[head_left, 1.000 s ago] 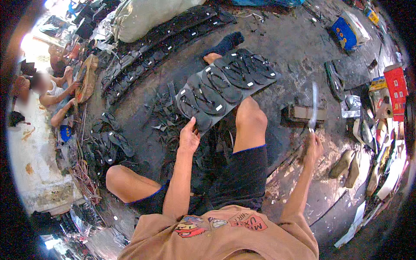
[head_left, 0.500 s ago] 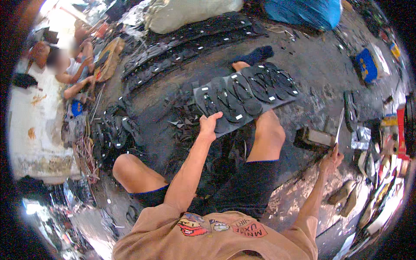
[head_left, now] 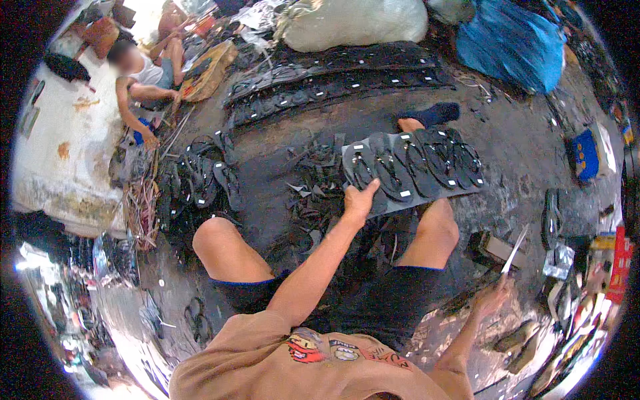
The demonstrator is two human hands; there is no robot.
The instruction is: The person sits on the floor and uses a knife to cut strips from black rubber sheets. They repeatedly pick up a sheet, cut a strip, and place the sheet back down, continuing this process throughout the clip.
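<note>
My left hand is closed on the near left edge of a thin grey sheet, its thumb on top. Several black thong sandals with small white labels lie side by side across that sheet, which is held out above my bent right leg. Off to the right, my right hand grips a knife by its handle, which the fingers hide. The long pale blade points away from me and leans right, beside a brown block.
More black sandals are heaped at the left, with dark scraps right of them. Long sandal rows lie farther back before a whitish sack and a blue bag. A person sits far left.
The whole view has shifted. My right hand has come closer to my body with the knife, whose blade leans more to the right. My left hand keeps its grip on the sheet.
</note>
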